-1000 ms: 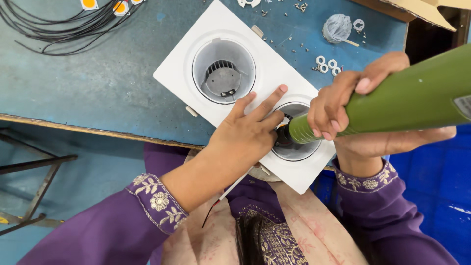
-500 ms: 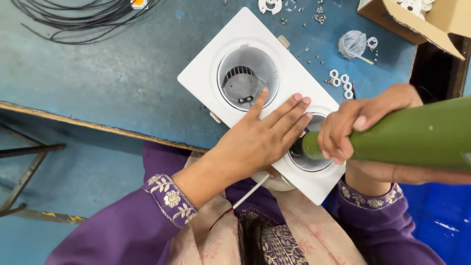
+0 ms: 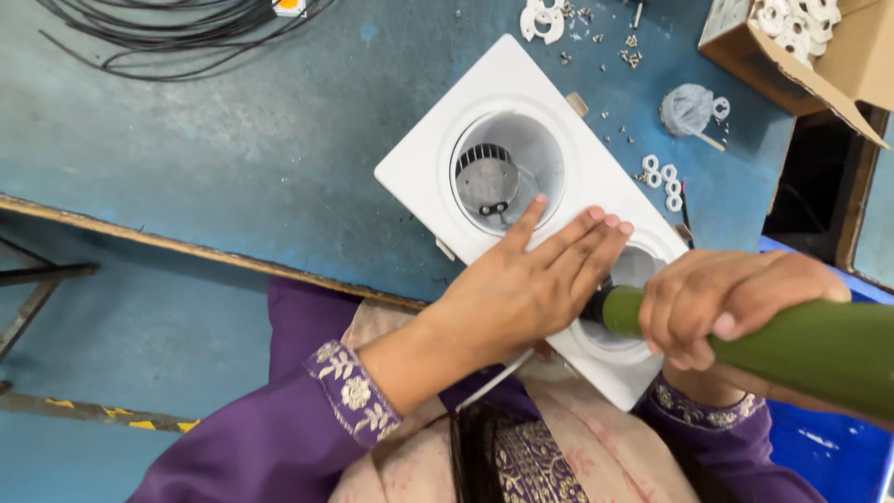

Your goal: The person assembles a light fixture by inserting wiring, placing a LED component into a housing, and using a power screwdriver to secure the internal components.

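A white rectangular light housing point(image 3: 438, 158) with two round openings lies tilted over the near edge of the blue table point(image 3: 186, 177). My left hand point(image 3: 526, 284) rests flat on it between the openings, fingers spread. My right hand point(image 3: 731, 298) grips a green electric screwdriver point(image 3: 801, 349), whose dark tip points into the nearer opening point(image 3: 633, 270). The farther opening point(image 3: 507, 172) shows a grey finned part inside.
A bundle of black wires point(image 3: 177, 28) lies at the table's far left. Small white washers point(image 3: 661, 177), loose screws point(image 3: 633, 51) and a clear plastic bag point(image 3: 687, 109) sit beyond the housing. An open cardboard box point(image 3: 801, 47) of white parts stands at far right.
The view has shifted so the housing and both hands sit further right. The screwdriver has tilted lower, its tip staying in the nearer opening. My left hand stays pressed on the housing.
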